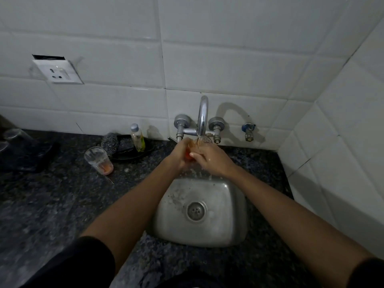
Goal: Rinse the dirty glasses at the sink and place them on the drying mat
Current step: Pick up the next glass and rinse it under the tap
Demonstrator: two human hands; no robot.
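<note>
Both hands grip a glass (202, 141) under the running tap (202, 115) at 12 o'clock of the steel sink (232, 217): the left hand (179, 155) wraps its base, the right hand (212, 160) closes on its side. A second dirty glass (98, 160) stands on the dark counter (52, 204) at 9 o'clock, beside a small bottle (138, 138).

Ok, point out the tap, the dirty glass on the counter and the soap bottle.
tap (202, 115), head view, on the curved spout.
dirty glass (99, 160), head view, on its side wall above the orange residue.
soap bottle (138, 138), head view, on its middle.
</note>
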